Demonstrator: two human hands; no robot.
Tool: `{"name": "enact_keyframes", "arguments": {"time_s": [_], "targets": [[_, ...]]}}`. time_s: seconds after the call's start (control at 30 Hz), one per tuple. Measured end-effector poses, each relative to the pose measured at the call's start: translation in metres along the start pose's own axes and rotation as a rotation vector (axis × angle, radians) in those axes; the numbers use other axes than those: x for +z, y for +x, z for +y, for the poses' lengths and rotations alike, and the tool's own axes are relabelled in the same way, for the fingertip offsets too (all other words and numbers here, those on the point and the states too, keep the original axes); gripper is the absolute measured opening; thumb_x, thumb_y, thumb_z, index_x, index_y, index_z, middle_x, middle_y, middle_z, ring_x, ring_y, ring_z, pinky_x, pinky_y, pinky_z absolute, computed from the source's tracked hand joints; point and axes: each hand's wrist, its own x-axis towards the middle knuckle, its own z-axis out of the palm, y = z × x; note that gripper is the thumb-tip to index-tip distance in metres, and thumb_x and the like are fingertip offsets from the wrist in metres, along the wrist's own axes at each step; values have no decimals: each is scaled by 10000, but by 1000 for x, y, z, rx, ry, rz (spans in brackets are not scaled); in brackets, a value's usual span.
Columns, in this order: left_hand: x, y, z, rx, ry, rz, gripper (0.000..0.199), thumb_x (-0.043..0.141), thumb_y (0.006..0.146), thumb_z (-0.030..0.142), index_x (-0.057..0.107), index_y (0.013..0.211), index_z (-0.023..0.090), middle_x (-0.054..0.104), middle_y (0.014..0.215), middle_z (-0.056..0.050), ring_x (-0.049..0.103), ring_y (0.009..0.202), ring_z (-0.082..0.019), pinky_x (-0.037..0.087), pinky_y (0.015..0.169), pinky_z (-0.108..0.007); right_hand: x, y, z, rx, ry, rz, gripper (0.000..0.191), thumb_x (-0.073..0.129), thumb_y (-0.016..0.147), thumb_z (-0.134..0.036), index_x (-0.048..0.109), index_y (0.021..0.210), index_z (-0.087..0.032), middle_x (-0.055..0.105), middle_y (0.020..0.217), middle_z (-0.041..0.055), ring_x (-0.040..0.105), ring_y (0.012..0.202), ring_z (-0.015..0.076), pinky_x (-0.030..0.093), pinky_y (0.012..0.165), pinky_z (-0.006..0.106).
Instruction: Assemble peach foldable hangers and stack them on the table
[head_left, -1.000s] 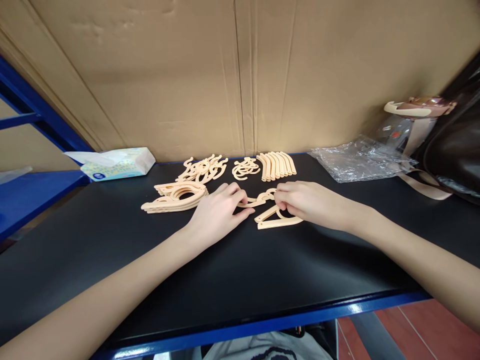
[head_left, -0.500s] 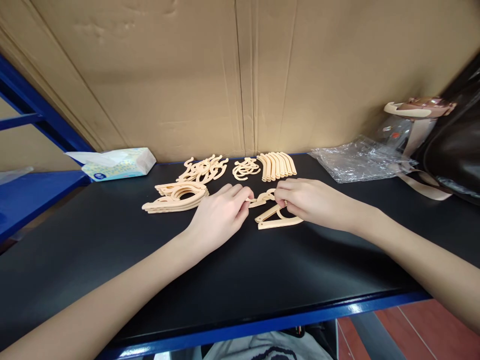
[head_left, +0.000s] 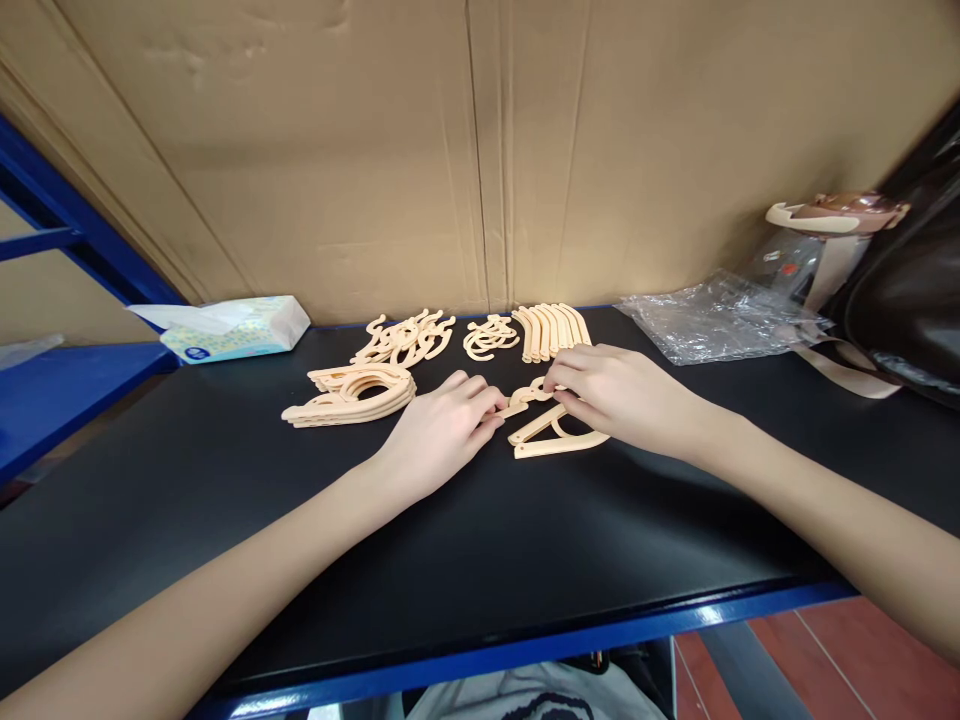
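Note:
A beige plastic folding clothes hanger (head_left: 559, 450) lies on the black tabletop between my hands, its arms spread toward the right. Its curled upper end, a hook-like piece (head_left: 519, 402), reaches across to my left hand (head_left: 454, 425). The left fingertips pinch that piece at its left end. My right hand (head_left: 622, 400) is bent over the hanger, its fingers closed at the joint and covering part of it. A stack of folded hangers (head_left: 349, 405) sits just left of my left hand.
Behind are piled hooks (head_left: 405, 338), small curved pieces (head_left: 491, 337) and a row of hanger arms (head_left: 553, 332). A tissue pack (head_left: 232, 330) lies at left. A clear plastic bag (head_left: 712, 315), a bottle (head_left: 832, 225) and a dark bag (head_left: 915, 260) are at right.
The right fingers have loosened and risen slightly, showing more of the hanger's joint. My left hand has dropped a little with the hook end. The hanger lies almost where it was.

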Motion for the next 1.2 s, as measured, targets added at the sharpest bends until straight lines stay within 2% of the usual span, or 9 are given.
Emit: {"name": "enact_keyframes", "arguments": {"time_s": [0.3, 0.47, 0.83, 0.97, 1.2], "targets": [[1, 1, -1, -72, -184, -18, 73, 566, 896, 168, 589, 953, 208, 636, 907, 3, 569, 871, -170, 491, 698, -275, 10, 1, 2, 6, -14, -38, 257, 446, 960, -158, 700, 967, -121, 667, 927, 99, 619, 906, 227, 428, 810, 345], [2, 0, -3, -99, -264, -22, 103, 577, 868, 140, 587, 943, 210, 636, 898, 6, 588, 880, -168, 485, 686, -269, 12, 1, 3, 14, -11, -57, 252, 467, 957, -170, 715, 961, -124, 674, 906, 88, 618, 887, 229, 422, 803, 350], [4, 2, -6, -152, -395, -72, 101, 607, 857, 186, 593, 948, 227, 622, 843, 33, 587, 750, -127, 433, 617, -225, 15, 2, 3, 33, 15, -70, 212, 497, 952, -170, 698, 889, -153, 679, 847, 49, 621, 830, 213, 412, 756, 328], [3, 1, -4, -149, -435, -89, 99, 621, 856, 194, 596, 947, 224, 619, 819, 47, 565, 672, -100, 420, 586, -207, 15, 3, 4, 35, 57, -74, 195, 497, 961, -204, 668, 880, -157, 672, 840, 46, 616, 813, 204, 400, 727, 314], [2, 2, -4, -129, -464, -90, 97, 605, 865, 180, 587, 950, 223, 603, 833, 52, 554, 691, -91, 425, 609, -202, 15, 3, 3, 115, 197, -41, 146, 543, 938, -226, 608, 822, -167, 669, 827, 27, 592, 759, 176, 383, 671, 284]]}}
